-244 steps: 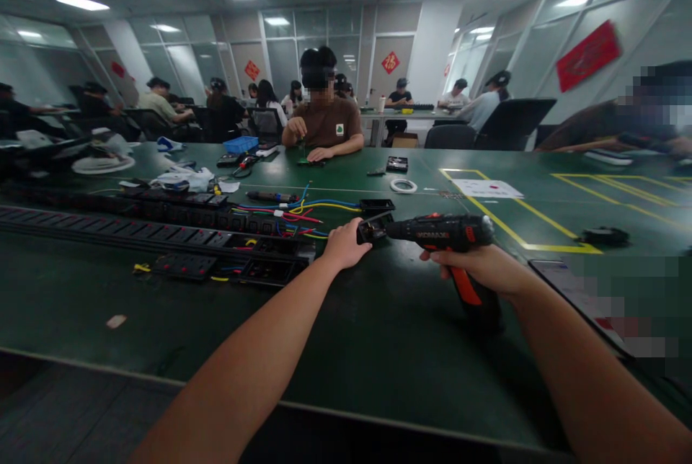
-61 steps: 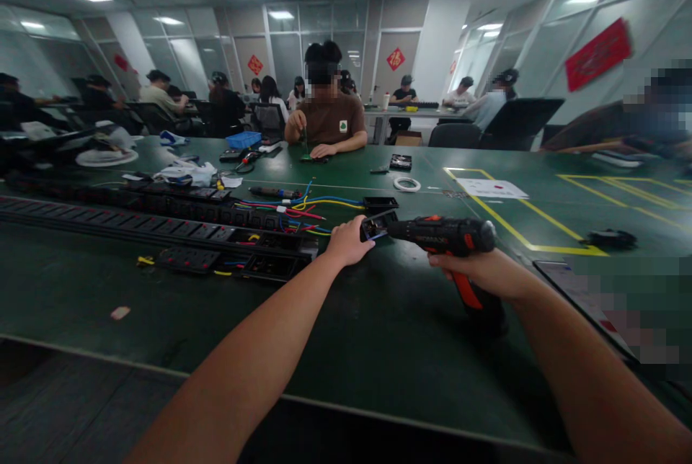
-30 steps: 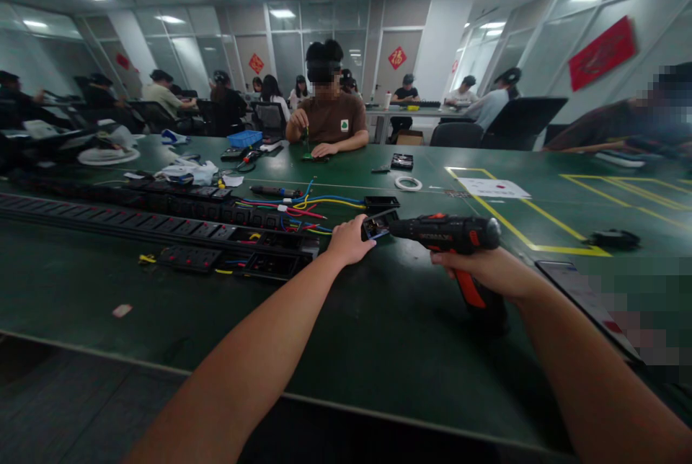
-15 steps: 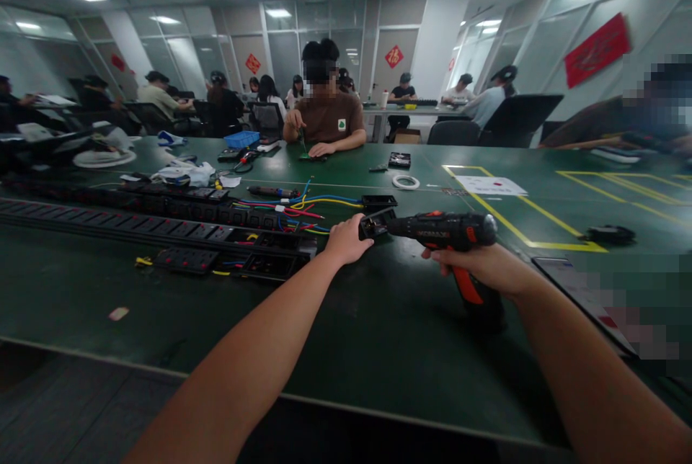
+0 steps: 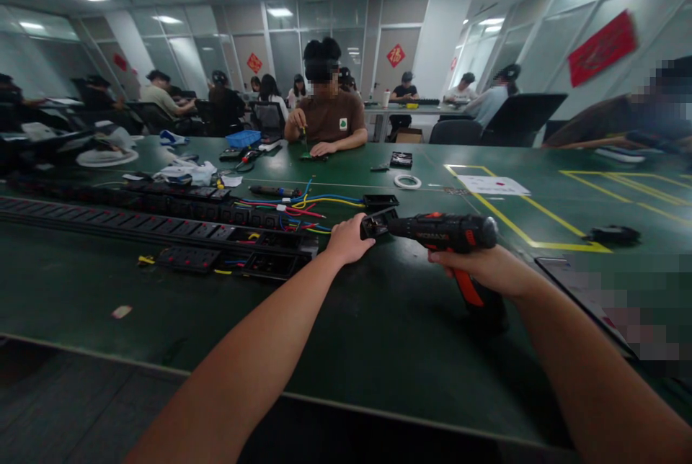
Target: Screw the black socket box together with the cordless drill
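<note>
Pinching the left end of a small open black housing (image 5: 380, 222), the left hand (image 5: 349, 241) keeps its fingers closed around that edge, from where I stand. The right hand (image 5: 481, 268) is wrapped around the grip of a black and orange cordless drill (image 5: 443, 231), which lies level and points across to the left hand. Its nose meets the right side of the housing, between the two hands; whether the tip touches I can't make out. Just beyond the left hand sits a second black housing (image 5: 381, 200), with blue and yellow wires (image 5: 329, 199) running leftward from it. To the left of that hand, a long black socket strip (image 5: 124, 222) stretches along the green surface (image 5: 351, 363). A white ring (image 5: 407, 181) lies farther out, past both hands, and a printed sheet (image 5: 494, 185) rests beyond the right one. Well past the left hand, across the surface, a person in a brown shirt (image 5: 332, 118) sits bent over some work
</note>
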{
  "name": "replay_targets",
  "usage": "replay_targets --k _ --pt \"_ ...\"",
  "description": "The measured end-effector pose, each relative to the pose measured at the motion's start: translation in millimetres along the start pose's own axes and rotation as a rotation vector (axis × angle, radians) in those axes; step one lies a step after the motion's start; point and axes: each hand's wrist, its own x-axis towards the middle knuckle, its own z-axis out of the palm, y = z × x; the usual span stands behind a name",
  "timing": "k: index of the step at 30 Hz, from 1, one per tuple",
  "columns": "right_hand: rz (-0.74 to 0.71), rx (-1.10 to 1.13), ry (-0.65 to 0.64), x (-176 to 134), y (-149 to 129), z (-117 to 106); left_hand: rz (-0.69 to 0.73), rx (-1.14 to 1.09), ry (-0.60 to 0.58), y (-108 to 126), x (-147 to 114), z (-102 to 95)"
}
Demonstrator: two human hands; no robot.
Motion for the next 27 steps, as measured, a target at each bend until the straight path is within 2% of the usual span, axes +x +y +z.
replay_targets --k 27 --pt "0.01 -0.046 0.025 -6 -17 3 -0.012 0.006 -0.011 1 -1 -0.6"
